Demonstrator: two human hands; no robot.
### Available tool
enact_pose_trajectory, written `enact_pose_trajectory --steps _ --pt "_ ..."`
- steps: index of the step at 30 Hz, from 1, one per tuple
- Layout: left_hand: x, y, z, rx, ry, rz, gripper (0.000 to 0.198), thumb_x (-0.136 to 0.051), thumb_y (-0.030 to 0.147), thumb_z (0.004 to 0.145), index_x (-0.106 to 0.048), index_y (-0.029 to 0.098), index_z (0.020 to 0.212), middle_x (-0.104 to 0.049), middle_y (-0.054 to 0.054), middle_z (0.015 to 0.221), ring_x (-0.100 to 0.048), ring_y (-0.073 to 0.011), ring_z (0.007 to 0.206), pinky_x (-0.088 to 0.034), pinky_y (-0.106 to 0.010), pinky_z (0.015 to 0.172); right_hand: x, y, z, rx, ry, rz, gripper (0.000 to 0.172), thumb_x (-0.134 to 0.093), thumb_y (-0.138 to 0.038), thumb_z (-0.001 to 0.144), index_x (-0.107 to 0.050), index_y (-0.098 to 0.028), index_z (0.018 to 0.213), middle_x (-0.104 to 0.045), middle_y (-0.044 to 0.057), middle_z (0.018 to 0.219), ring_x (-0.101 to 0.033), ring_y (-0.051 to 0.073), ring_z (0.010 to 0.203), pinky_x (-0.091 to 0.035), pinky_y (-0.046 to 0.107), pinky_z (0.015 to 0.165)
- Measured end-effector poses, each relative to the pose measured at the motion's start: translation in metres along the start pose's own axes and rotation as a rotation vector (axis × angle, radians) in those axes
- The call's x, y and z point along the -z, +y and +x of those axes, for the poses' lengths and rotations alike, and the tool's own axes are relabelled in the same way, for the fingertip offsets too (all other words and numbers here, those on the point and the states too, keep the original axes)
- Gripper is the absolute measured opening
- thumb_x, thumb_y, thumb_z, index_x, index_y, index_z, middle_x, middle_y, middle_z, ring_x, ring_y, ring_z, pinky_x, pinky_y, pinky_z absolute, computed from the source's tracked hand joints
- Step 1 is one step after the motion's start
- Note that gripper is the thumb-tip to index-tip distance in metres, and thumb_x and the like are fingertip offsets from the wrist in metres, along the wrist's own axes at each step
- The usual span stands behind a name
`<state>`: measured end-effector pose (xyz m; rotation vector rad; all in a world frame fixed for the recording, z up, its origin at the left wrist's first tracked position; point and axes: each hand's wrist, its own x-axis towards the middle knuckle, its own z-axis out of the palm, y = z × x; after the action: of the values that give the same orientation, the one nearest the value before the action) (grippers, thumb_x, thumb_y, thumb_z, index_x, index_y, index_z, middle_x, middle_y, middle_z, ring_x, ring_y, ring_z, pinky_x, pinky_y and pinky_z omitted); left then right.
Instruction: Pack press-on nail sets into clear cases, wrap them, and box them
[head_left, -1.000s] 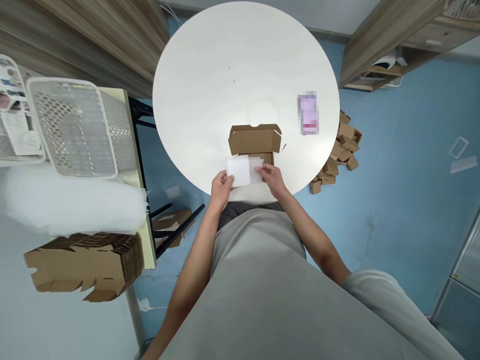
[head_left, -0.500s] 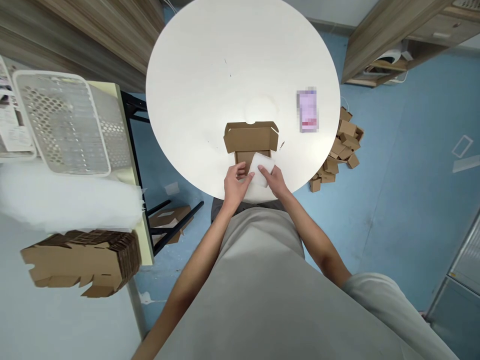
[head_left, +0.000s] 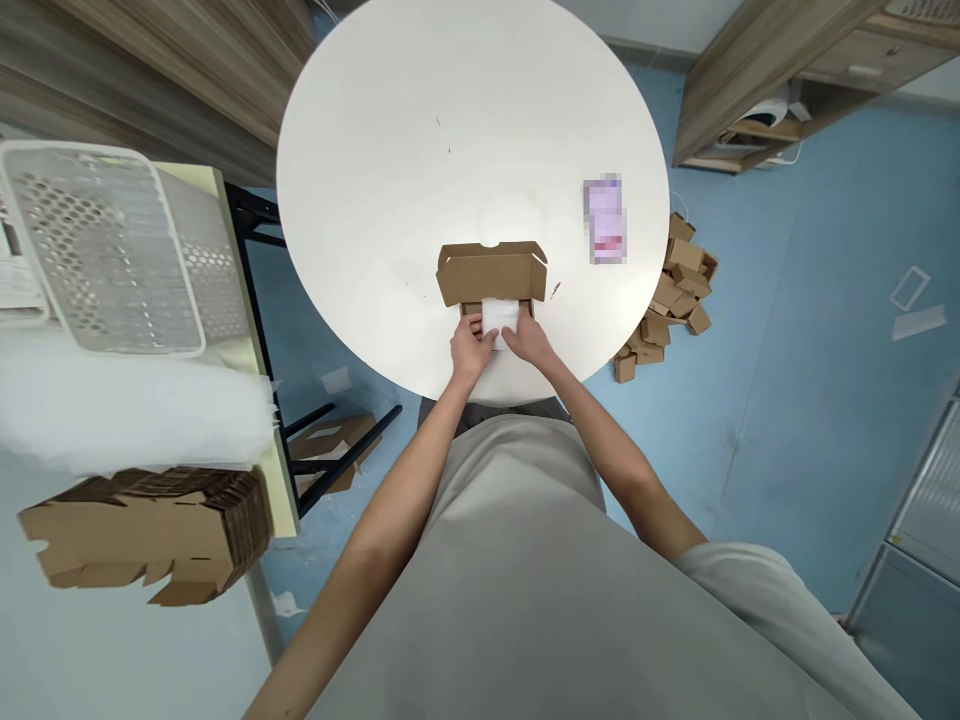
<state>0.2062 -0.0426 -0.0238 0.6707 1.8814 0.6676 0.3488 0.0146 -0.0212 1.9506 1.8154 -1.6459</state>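
Note:
A small brown cardboard box [head_left: 491, 272] with its lid standing open sits near the front edge of the round white table [head_left: 420, 130]. A folded white foam sheet [head_left: 500, 314] lies in the box's mouth. My left hand [head_left: 470, 349] and my right hand [head_left: 526, 343] are side by side at the box's near edge, both with fingers closed on the white sheet and pressing it down into the box.
A blurred pink phone-like item [head_left: 604, 220] lies on the table's right side. A heap of small cardboard boxes [head_left: 671, 300] is on the blue floor at right. At left a side table carries a white mesh basket [head_left: 105, 245], white foam [head_left: 135, 415] and flat cardboard blanks [head_left: 150, 530].
The white sheet was held spread out in front of the box, then folded between both hands and moved forward into the open box. Both hands came together at the box.

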Motion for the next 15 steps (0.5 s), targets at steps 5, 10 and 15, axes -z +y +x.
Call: enact_pose_trajectory --steps 5,10,15 --pt "-0.016 -0.004 -0.001 -0.062 0.084 0.141 0.034 -0.072 0.026 0.094 -0.066 0.023 0.127 -0.081 -0.014 0.117 -0.078 -0.034 0.112 -0.058 -0.05 0.106 -0.015 0.003 0.0 0.075 0.115 -0.139 0.041 -0.052 -0.025 0.103 -0.05 -0.013 0.143 -0.066 0.027 0.138 -0.07 0.042 0.124 -0.058 0.062 0.108" --pt "-0.024 0.003 -0.006 -0.098 0.123 0.184 0.037 -0.07 0.033 0.098 -0.062 0.022 0.132 -0.071 -0.021 0.139 -0.07 -0.0403 0.133 -0.057 -0.054 0.109 -0.026 0.007 0.001 0.094 0.208 -0.112 0.038 -0.049 -0.029 0.107 -0.057 -0.013 0.141 -0.064 0.027 0.137 -0.069 0.041 0.124 -0.06 0.058 0.104" --pt "-0.018 0.017 0.003 -0.086 0.036 0.281 0.031 -0.066 0.041 0.101 -0.063 0.02 0.123 -0.067 -0.031 0.141 -0.069 -0.0493 0.134 -0.057 -0.06 0.103 -0.027 0.008 0.004 0.124 0.215 -0.11 0.035 -0.046 -0.036 0.111 -0.061 -0.017 0.137 -0.066 0.024 0.133 -0.067 0.041 0.128 -0.061 0.055 0.102"
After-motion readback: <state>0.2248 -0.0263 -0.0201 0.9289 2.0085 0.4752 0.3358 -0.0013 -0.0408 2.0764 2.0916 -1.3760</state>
